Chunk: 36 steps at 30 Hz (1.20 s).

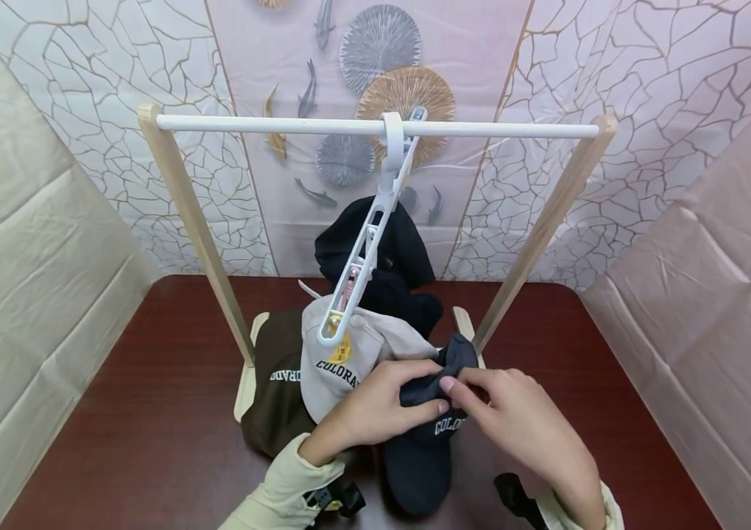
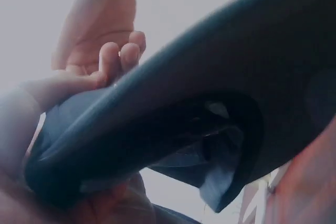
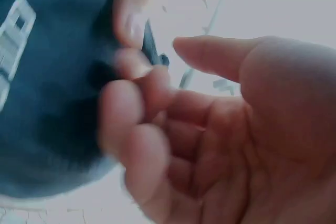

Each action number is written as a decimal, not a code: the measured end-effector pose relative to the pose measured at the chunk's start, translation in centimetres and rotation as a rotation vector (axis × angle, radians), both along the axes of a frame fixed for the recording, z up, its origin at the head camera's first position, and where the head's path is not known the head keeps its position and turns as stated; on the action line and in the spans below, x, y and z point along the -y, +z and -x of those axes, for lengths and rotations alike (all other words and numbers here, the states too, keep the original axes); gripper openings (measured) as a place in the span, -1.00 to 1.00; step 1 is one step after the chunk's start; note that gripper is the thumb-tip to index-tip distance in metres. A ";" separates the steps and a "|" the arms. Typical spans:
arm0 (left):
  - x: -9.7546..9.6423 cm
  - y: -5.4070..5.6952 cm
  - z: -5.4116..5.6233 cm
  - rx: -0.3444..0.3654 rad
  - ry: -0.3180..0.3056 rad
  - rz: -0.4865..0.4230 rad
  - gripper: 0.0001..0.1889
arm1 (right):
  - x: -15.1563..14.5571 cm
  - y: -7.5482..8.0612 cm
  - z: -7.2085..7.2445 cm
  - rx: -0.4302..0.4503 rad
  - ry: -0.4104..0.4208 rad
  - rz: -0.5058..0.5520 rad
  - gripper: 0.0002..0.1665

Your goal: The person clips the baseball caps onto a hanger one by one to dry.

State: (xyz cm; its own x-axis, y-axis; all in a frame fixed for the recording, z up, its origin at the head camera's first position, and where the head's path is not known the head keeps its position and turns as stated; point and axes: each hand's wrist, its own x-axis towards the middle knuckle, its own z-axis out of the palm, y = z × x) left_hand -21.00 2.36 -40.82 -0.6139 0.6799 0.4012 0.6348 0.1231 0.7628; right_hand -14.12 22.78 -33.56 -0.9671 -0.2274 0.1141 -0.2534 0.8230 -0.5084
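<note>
A dark navy baseball cap [image 1: 418, 475] with white lettering hangs brim-down in front of me. My left hand [image 1: 382, 401] holds it by the crown, thumb on the near side and fingers over the top. From the right, my right hand [image 1: 521, 416] reaches to the crown. In the right wrist view its bent fingers [image 3: 123, 108] are against the dark cloth beside the left fingertips, while its thumb [image 3: 210, 56] stands apart. The cap's underside and the hollow inside the brim [image 2: 273, 77] fill the left wrist view.
A white hanger [image 1: 365, 243] with clips hooks over the white rail [image 1: 269, 125] of a wooden stand [image 1: 196, 228]. A beige cap [image 1: 322, 368], a brown cap [image 1: 272, 412] and black caps [image 1: 409, 250] hang below it. The dark red table [image 1: 137, 434] lies underneath, with padded walls at both sides.
</note>
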 end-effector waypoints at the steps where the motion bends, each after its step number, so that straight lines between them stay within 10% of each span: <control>1: 0.2 0.1 0.0 0.030 -0.012 -0.022 -0.70 | -0.4 0.0 0.1 -0.052 0.000 0.031 -0.64; 9: 1.1 0.6 0.1 0.219 -0.125 -0.172 -0.62 | -3.4 -1.1 2.2 -0.306 -0.017 0.277 -0.89; 17: 2.1 1.2 -0.3 0.338 -0.194 -0.355 -0.50 | -4.1 -3.0 4.5 -0.107 0.422 0.520 -0.59; 26: 2.8 1.8 0.1 0.261 -0.200 -0.312 -0.40 | -3.2 -3.3 4.3 -0.256 0.480 0.722 -0.70; 31: 3.2 2.5 0.1 0.201 -0.225 -0.224 -0.58 | -2.5 -2.8 3.4 -0.301 0.398 0.631 -0.60; 36: 3.3 3.2 -0.6 0.006 -0.116 -0.131 -0.81 | -1.7 -2.2 2.4 -0.289 0.339 0.487 -0.56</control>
State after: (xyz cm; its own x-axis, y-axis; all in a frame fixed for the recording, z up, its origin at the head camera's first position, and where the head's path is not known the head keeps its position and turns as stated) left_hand -20.45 -0.95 -37.65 -0.5370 0.6884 0.4877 0.6342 -0.0517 0.7714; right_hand -16.48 24.46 -35.75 -0.7663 -0.3703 0.5251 -0.6399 0.3668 -0.6752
